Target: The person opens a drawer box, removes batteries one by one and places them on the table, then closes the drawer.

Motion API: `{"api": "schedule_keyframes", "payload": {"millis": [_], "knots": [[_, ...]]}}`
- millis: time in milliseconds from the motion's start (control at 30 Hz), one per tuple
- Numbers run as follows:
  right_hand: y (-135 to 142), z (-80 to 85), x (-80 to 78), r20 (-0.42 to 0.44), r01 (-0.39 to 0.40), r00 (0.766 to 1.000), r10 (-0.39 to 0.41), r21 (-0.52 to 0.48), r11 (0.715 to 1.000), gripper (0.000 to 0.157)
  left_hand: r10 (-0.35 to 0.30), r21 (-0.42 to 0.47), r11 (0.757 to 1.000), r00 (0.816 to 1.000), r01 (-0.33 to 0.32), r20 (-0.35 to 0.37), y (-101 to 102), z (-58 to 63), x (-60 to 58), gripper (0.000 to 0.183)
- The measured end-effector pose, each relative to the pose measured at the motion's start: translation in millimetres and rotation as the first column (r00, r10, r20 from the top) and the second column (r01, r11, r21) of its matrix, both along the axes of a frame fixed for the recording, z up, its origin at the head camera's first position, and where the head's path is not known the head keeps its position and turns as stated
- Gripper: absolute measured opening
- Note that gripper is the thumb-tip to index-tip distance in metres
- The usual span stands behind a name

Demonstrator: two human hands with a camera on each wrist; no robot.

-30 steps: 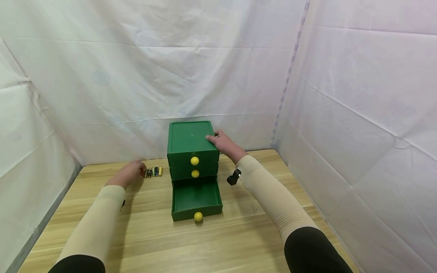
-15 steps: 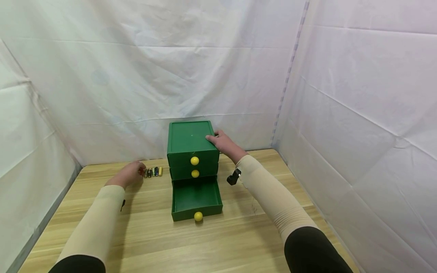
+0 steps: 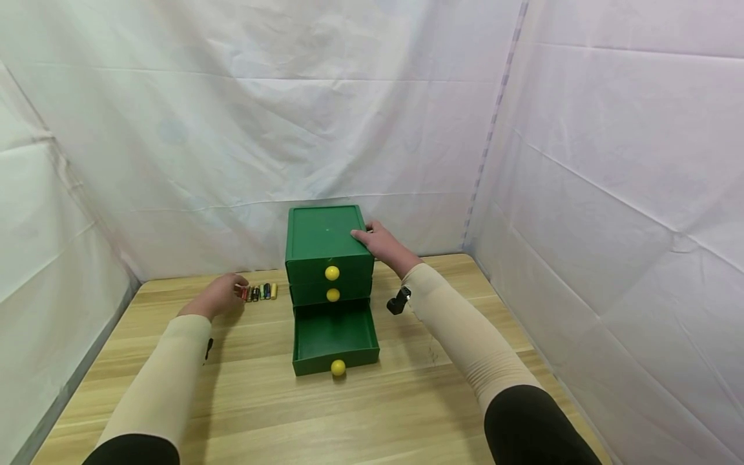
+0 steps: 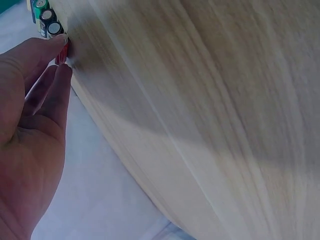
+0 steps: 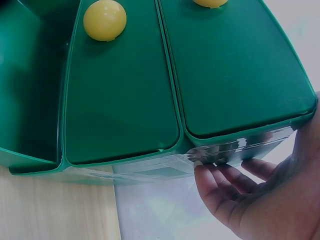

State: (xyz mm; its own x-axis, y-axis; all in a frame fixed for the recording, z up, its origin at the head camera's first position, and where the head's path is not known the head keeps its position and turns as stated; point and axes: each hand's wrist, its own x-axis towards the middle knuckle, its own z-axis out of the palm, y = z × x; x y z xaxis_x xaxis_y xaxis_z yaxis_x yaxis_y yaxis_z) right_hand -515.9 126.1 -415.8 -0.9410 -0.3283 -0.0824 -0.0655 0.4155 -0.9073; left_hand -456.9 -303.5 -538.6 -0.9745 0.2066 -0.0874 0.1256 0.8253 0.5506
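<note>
A red battery [image 4: 61, 56] lies at the left end of a row of several batteries [image 3: 261, 292]. My left hand [image 3: 221, 297] pinches it, thumb on one side and fingertips at the other. To the right of the row stands a green drawer cabinet [image 3: 325, 232] with yellow ball knobs. Its lowest drawer [image 3: 334, 332] is pulled out, and the upper two are pushed in. My right hand [image 3: 383, 245] grips the cabinet's top right edge, thumb on the top. In the right wrist view the fingertips [image 5: 200, 170] press against the taped side wall.
The wooden table [image 3: 261, 413] runs up to white cloth [image 3: 261, 142] hung at the back and along both sides. A black strap end [image 3: 398, 301] hangs from the right wrist over the table.
My left fingers have loosened slightly, so more of the red battery shows at the end of the row. My right hand and the cabinet hold still.
</note>
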Motion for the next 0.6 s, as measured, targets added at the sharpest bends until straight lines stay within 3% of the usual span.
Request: {"api": "schedule_keyframes", "payload": {"millis": [367, 600], "knots": [[-0.3, -1.1, -1.1, -0.006, 0.001, 1.000, -0.001, -0.016, 1.000, 0.063, 0.013, -0.010, 1.000, 1.000, -0.012, 0.012, -0.3, 1.6, 4.8, 0.053], [-0.2, -1.9, -0.9, -0.003, -0.001, 1.000, 0.001, -0.022, 1.000, 0.065, 0.047, -0.037, 0.998, 0.997, -0.050, -0.062, 10.4, 14.3, 11.5, 0.042]]}}
